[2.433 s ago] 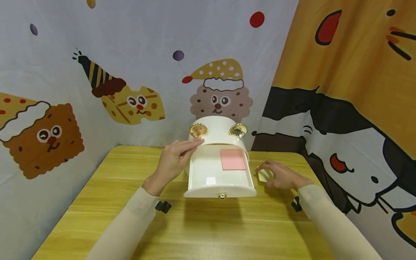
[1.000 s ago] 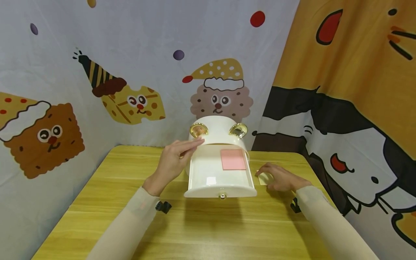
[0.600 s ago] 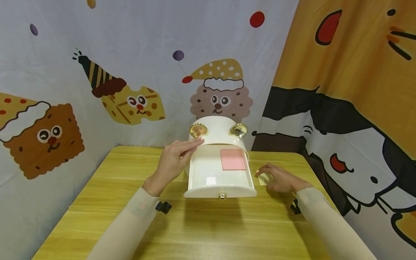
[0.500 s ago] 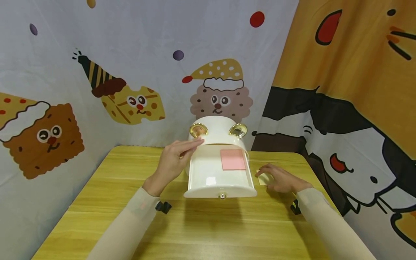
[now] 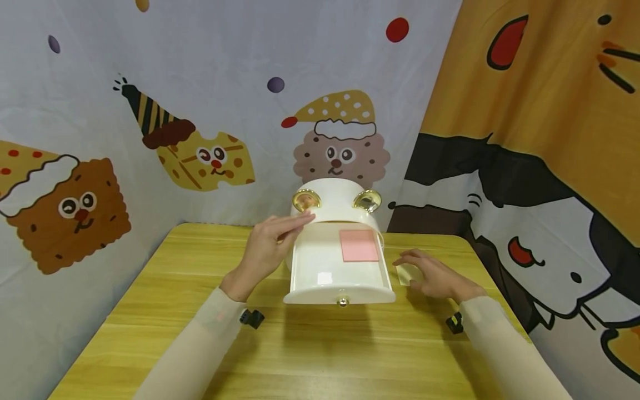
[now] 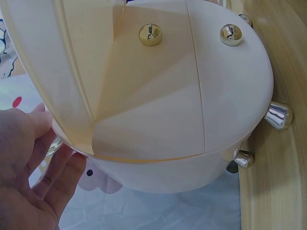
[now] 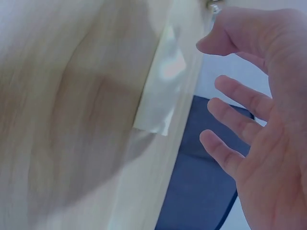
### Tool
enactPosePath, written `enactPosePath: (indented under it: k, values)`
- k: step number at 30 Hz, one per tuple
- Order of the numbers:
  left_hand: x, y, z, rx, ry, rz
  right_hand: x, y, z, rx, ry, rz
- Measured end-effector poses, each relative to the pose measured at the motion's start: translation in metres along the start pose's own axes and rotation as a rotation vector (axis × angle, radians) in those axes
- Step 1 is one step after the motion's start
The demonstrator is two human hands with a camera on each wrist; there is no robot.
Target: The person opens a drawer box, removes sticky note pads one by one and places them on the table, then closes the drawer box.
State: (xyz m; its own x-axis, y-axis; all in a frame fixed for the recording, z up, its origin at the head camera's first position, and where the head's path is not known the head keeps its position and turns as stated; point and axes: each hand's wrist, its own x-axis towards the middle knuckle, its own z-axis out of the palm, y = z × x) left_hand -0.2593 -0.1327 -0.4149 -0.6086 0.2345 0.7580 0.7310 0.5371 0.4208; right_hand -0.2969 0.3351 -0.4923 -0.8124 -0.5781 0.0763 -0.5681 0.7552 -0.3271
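Note:
A white storage box with two gold-rimmed discs on top stands mid-table, its drawer pulled out toward me. A pink sticky note pad lies in the drawer's right half. My left hand rests on the box's left side with fairly straight fingers; in the left wrist view its fingertips touch the rim. To the right of the drawer, a pale yellow sticky note pad lies on the table. My right hand hovers over it, fingers spread and apart from the pad in the right wrist view.
The wooden table carries the box, whose short metallic feet show in the left wrist view. A gold knob sits on the drawer front. A cartoon-printed curtain hangs behind the table's far edge.
The yellow pad has shifted slightly toward me since the oldest frame. My right hand has since lifted off it, with its fingers spread. My left hand and the drawer have stayed put.

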Motion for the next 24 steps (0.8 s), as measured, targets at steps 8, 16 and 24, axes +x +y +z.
enactPosePath:
  k: [8, 16, 24]
  values:
    - [0.000, -0.002, 0.000, 0.002, 0.000, -0.001, 0.000, -0.011, -0.002, 0.003, 0.051, -0.020]
    - [-0.001, -0.001, 0.001, 0.003, -0.007, -0.013, -0.003, -0.022, -0.003, -0.004, 0.086, -0.036]
    - [-0.001, -0.001, 0.001, 0.007, -0.001, -0.010, -0.002, -0.039, -0.012, -0.041, 0.170, -0.095]
